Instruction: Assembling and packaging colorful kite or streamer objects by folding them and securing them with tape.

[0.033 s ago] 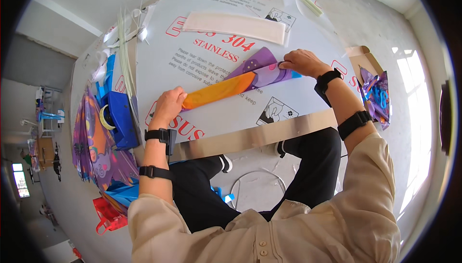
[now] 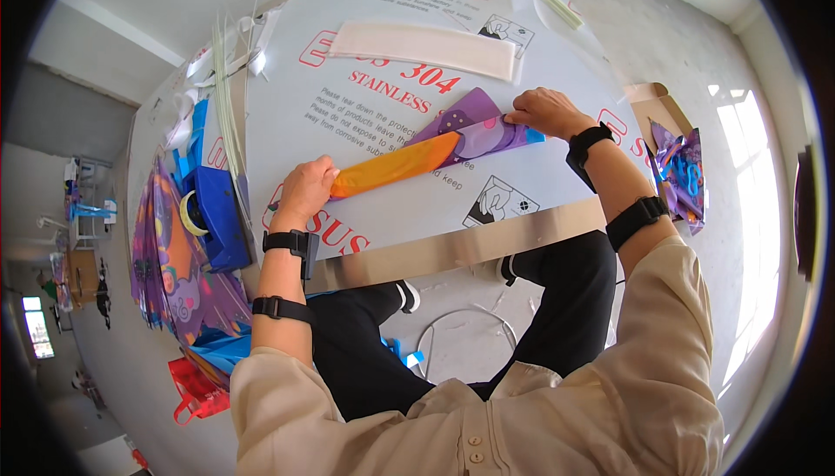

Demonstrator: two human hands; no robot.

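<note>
A thin printed cloth [image 2: 396, 167], orange and purple with a bit of blue at its right end, lies folded into a long narrow strip on the film-covered table [image 2: 391, 224]. My left hand [image 2: 306, 187] closes on its orange left end. At the other end, the bent fingers of my right hand [image 2: 546, 113] pinch the purple edge. A spotted purple flap [image 2: 470, 109] sticks out behind the strip near its middle. The strip slants up to the right between both hands. Each forearm wears black straps.
Farther back lies a flat whitish strip [image 2: 426, 48]. Pale thin rods [image 2: 228, 102] and a blue tape dispenser [image 2: 217, 219] line the left side, beside a hanging pile of printed cloth [image 2: 178, 258]. An open cardboard box [image 2: 651, 110] with colourful material stands right.
Very little differs: the purple flap sits slightly lower, and my right forearm has shifted a touch to the left. Both hands keep hold of the cloth.
</note>
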